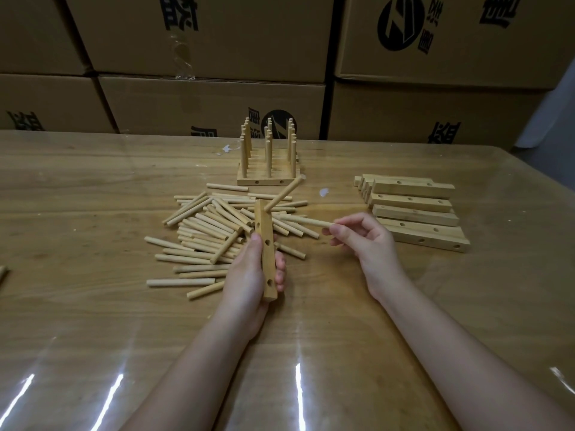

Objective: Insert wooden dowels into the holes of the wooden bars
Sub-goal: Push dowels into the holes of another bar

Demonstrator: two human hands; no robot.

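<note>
A: Pale wood on a glossy, wood-grain tabletop [93,321]. What's at the left edge?
B: Just the end of a stray dowel [2,273], cut off by the frame. Further in, toward the middle, lies a loose pile of dowels [199,241], criss-crossed and flat.
A: And the left grip [249,275]?
B: A bare hand, wrapped round a wooden bar [267,244] above the pile's right side, with the thumb on the left face and the fingertips curling round the right. The bar points away from the person, with three open holes showing.
A: Anything in it?
B: One inserted dowel [284,194] sticks out near its far end, slanting up to the right.
A: Beyond that?
B: Close to the far edge, finished bars [267,163] sit side by side, their pegs upright in rows.
A: The right grip [370,241]?
B: Thumb and fingertips pinch a held dowel [311,221] by its right end. It points left at the bar with its tip near it; whether they touch I cannot tell.
A: Further right?
B: A stack of empty bars [413,209], toward the right edge. Cardboard boxes [211,98] wall the far side.
</note>
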